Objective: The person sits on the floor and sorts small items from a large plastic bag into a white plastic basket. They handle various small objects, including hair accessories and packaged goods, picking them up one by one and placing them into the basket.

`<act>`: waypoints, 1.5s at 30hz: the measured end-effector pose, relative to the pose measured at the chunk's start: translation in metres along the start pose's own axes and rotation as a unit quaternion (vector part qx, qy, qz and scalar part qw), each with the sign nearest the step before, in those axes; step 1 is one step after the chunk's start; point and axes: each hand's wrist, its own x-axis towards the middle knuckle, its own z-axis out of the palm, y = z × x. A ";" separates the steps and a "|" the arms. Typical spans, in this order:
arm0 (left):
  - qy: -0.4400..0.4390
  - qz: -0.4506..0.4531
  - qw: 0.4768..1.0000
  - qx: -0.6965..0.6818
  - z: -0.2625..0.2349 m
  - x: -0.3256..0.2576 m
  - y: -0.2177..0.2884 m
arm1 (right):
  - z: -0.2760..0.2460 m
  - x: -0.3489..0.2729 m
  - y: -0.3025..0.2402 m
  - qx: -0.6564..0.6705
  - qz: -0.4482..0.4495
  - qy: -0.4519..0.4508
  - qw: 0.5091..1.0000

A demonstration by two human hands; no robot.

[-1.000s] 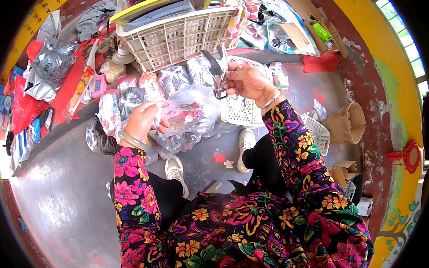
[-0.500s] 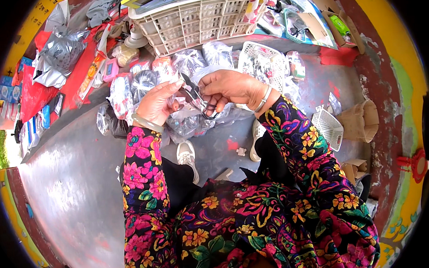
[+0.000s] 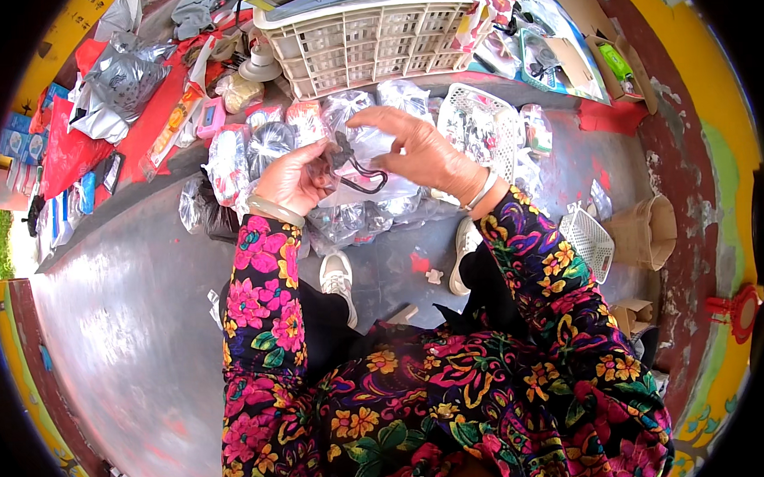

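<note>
My left hand is closed on a small dark item with a black cord loop, held up over a row of filled plastic bags. Something clear, like thin plastic, shows around the item by my fingers. The loop hangs out toward the right, and the item's exact kind is hard to make out. Just right of it, my right hand is open, thumb and forefinger apart, its thumb close to the loop. Under both hands lie several clear bags with dark and coloured contents.
A large cream plastic crate stands beyond the bags. A white perforated basket of small items sits right of them. Farther right are a smaller white basket and a brown paper bag. Red sheets with packages lie at left.
My right hand has let go of the dark item and opened beside it. The cord loop now hangs free from my left hand. The view has shifted slightly.
</note>
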 end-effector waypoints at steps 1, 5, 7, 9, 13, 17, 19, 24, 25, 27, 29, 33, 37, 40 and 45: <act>0.004 -0.009 1.000 0.003 -0.001 0.001 0.000 | 0.004 0.000 0.001 -0.024 -0.025 -0.002 0.999; -0.003 0.006 0.999 0.049 0.005 0.001 -0.006 | 0.015 0.002 0.014 0.002 0.001 0.031 1.000; 0.003 0.022 0.997 0.077 0.012 -0.001 -0.006 | 0.013 0.005 0.015 0.087 0.133 0.042 0.986; 0.000 0.015 0.997 0.075 0.000 0.002 -0.004 | 0.009 0.006 0.015 0.210 0.196 0.062 0.956; -0.006 0.062 0.997 0.034 -0.006 0.007 -0.002 | -0.005 0.004 0.017 0.367 0.282 0.053 0.885; -0.012 0.102 0.992 0.077 0.003 0.001 -0.002 | -0.004 0.005 0.008 0.363 0.313 0.004 0.877; -0.038 0.123 0.987 0.094 0.006 0.004 -0.007 | -0.003 0.006 0.006 0.313 0.316 -0.026 0.895; -0.087 0.091 0.979 0.158 0.011 0.000 -0.008 | 0.006 0.002 0.019 0.207 0.269 -0.048 0.939; -0.085 0.093 0.978 0.164 0.009 0.000 -0.008 | 0.007 0.002 0.019 0.179 0.263 -0.057 0.946; -0.080 0.100 0.977 0.171 0.003 0.003 -0.009 | 0.006 0.004 0.013 0.146 0.259 -0.059 0.953; -0.073 0.111 0.976 0.172 -0.003 0.008 -0.010 | 0.005 0.005 0.008 0.141 0.258 -0.049 0.955; -0.072 0.110 0.971 0.200 0.004 0.005 -0.012 | 0.002 0.005 0.012 0.179 0.287 -0.005 0.941; -0.064 0.104 0.970 0.209 0.002 0.006 -0.010 | 0.005 0.004 0.012 0.231 0.301 0.025 0.925; -0.054 0.103 0.971 0.207 0.003 0.006 -0.011 | 0.006 0.002 0.017 0.264 0.280 0.035 0.922; -0.032 0.120 0.976 0.180 0.008 0.005 -0.012 | 0.002 0.001 0.020 0.256 0.296 0.033 0.920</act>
